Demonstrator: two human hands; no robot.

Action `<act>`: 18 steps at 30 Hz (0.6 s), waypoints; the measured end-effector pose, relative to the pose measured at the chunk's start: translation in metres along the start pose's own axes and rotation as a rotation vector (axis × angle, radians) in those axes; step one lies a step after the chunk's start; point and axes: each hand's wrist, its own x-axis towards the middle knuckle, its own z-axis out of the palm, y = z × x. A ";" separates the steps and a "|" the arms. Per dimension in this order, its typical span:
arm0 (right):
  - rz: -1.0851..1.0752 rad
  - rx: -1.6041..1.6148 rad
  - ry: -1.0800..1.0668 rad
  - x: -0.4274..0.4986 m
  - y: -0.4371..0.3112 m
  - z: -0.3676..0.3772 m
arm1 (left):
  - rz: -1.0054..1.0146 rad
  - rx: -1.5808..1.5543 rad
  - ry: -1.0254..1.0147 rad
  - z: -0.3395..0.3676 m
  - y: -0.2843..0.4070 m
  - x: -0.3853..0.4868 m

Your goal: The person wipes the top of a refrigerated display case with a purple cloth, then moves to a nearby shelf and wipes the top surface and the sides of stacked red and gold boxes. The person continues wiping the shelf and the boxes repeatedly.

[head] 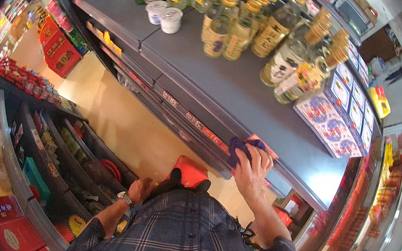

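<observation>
My right hand [253, 167] presses a crumpled dark purple cloth [238, 149] against the front edge of a dark grey shop shelf [208, 76]. A red price tag [265, 145] on that edge shows right behind the cloth. Lower down at my left side, my left hand [141, 189] hangs near the opposite shelving, a metal wristwatch on its wrist. Its fingers look curled, but whether anything is in them is hard to make out. Farther in on the shelf stand clear glass bottles with gold caps [220, 32].
Two white lidded cups [170, 20] stand near the shelf's left part. A stack of blue-and-white boxes [335, 113] sits at its right end. Behind my left arm, tiered shelves [56, 143] hold packaged goods. A red object [189, 171] is on the aisle floor by my feet.
</observation>
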 end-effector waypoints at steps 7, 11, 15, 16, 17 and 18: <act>-0.104 -0.017 -0.084 0.064 -0.041 0.057 | -0.302 -0.368 0.018 0.024 -0.055 -0.038; -0.200 0.004 -0.058 0.111 -0.072 0.096 | -0.424 -0.426 0.035 0.021 -0.067 -0.048; -0.286 0.031 -0.075 0.151 -0.099 0.125 | -0.398 -0.508 0.131 0.013 -0.063 -0.042; -0.298 0.013 -0.097 0.160 -0.104 0.131 | -0.375 -0.526 0.153 0.010 -0.061 -0.040; -0.318 -0.001 -0.116 0.170 -0.108 0.138 | -0.376 -0.558 0.164 0.010 -0.059 -0.039; -0.361 0.004 -0.129 0.181 -0.118 0.148 | -0.391 -0.594 0.193 0.011 -0.057 -0.036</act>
